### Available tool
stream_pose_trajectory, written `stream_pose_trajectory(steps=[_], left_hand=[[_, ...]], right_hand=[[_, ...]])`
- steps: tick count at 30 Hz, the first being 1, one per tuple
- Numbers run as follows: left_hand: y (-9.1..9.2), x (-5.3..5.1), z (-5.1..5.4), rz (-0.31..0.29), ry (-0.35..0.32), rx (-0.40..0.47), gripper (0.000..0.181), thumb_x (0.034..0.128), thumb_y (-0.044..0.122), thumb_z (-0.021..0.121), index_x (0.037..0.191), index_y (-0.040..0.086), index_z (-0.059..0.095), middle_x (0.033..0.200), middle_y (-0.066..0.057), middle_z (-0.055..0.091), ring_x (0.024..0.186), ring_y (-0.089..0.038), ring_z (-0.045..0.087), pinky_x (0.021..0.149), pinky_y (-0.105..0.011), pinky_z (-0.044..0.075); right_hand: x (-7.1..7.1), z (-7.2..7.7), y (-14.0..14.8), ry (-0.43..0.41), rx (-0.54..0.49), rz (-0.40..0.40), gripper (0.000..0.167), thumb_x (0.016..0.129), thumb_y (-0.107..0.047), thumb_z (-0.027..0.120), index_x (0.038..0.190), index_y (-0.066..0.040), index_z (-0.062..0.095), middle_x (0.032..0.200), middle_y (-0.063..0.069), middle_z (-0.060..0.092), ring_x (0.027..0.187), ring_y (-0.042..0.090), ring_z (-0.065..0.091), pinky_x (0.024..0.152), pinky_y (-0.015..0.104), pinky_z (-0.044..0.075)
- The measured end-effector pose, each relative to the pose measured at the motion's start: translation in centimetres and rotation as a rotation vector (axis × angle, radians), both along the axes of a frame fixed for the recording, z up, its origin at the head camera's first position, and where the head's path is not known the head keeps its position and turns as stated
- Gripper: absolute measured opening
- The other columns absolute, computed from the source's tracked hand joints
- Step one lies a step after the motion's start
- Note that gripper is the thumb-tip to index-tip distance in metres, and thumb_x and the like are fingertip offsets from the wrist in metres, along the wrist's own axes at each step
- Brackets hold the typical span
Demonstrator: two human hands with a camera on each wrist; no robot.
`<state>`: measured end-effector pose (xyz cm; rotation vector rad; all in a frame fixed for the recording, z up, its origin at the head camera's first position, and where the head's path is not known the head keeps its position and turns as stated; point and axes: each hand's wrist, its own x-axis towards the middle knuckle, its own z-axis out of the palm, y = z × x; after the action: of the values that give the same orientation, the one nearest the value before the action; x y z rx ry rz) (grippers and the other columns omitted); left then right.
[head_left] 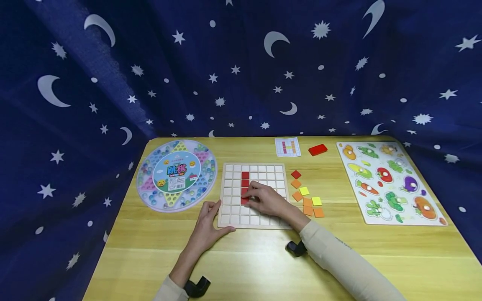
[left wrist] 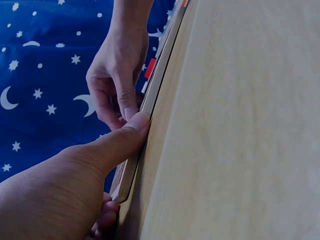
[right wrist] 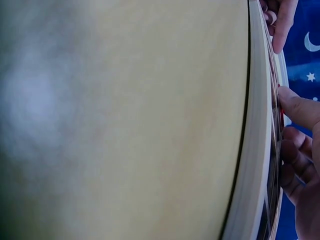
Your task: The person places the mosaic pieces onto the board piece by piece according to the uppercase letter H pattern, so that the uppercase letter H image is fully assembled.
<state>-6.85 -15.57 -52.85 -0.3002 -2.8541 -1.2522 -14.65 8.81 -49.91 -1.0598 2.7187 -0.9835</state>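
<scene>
A wooden grid board [head_left: 234, 225] lies on the table with a column of red tiles [head_left: 245, 175] left of its middle. My left hand [head_left: 205, 230] grips the board's near left corner, fingers along the left side and thumb [left wrist: 131, 131] against the front edge. At the lower end of the red column, my right hand [head_left: 269, 202] pinches a red tile [head_left: 244, 201] lying at the board's surface; its fingers partly cover the column. In the right wrist view, the right thumb [right wrist: 300, 107] touches a bit of red at the board's surface.
Loose orange tiles [head_left: 308, 210], yellow tiles [head_left: 316, 201] and a red one lie right of the board. Behind are a pattern card [head_left: 288, 147] and a red block [head_left: 318, 149]. A round marble game [head_left: 176, 202] is at left, a vegetable puzzle [head_left: 391, 188] at right.
</scene>
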Motion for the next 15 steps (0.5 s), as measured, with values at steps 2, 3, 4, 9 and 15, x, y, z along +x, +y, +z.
stream_pose_trajectory(steps=[2, 3, 4, 9, 15], left_hand=[[0.01, 0.01, 0.05, 0.001, 0.000, 0.001, 0.096, 0.0682, 0.043, 0.087, 0.144, 0.001, 0.047, 0.121, -0.006, 0.045, 0.106, -0.019, 0.047, 0.093, -0.041, 0.045], [0.02, 0.02, 0.08, 0.001, -0.001, 0.001, 0.096, 0.0683, 0.043, 0.088, 0.144, 0.001, 0.047, 0.120, -0.006, 0.045, 0.106, -0.019, 0.047, 0.093, -0.041, 0.045], [0.02, 0.02, 0.10, 0.002, -0.003, 0.001, 0.096, 0.0683, 0.042, 0.088, 0.144, 0.001, 0.047, 0.120, -0.006, 0.045, 0.106, -0.019, 0.047, 0.093, -0.041, 0.045], [0.04, -0.01, 0.08, 0.006, -0.013, 0.001, 0.096, 0.0682, 0.042, 0.088, 0.144, 0.002, 0.046, 0.120, -0.006, 0.045, 0.106, -0.019, 0.047, 0.093, -0.041, 0.045], [0.08, -0.02, 0.13, 0.010, -0.022, 0.005, 0.095, 0.0678, 0.042, 0.088, 0.144, 0.002, 0.047, 0.121, -0.006, 0.045, 0.106, -0.019, 0.047, 0.093, -0.041, 0.044]], right_hand=[[0.03, 0.10, -0.03, -0.003, 0.007, -0.005, 0.021, 0.088, -0.021, 0.074, 0.108, -0.015, 0.076, 0.099, 0.000, 0.058, 0.076, 0.010, 0.048, 0.072, 0.025, 0.043], [0.04, 0.13, -0.04, -0.004, 0.008, -0.006, 0.021, 0.088, -0.022, 0.074, 0.108, -0.015, 0.076, 0.099, 0.000, 0.058, 0.076, 0.009, 0.048, 0.072, 0.025, 0.042], [0.04, 0.17, -0.08, -0.007, 0.009, -0.008, 0.021, 0.088, -0.022, 0.074, 0.108, -0.016, 0.076, 0.099, 0.000, 0.059, 0.076, 0.009, 0.048, 0.071, 0.025, 0.042], [0.11, 0.28, -0.15, -0.010, 0.014, -0.013, 0.021, 0.088, -0.023, 0.074, 0.107, -0.016, 0.075, 0.099, 0.000, 0.059, 0.076, 0.008, 0.047, 0.071, 0.024, 0.042], [0.17, 0.22, -0.05, 0.006, 0.007, -0.023, 0.019, 0.087, -0.024, 0.075, 0.105, -0.017, 0.074, 0.099, -0.002, 0.060, 0.076, 0.008, 0.048, 0.071, 0.025, 0.043]])
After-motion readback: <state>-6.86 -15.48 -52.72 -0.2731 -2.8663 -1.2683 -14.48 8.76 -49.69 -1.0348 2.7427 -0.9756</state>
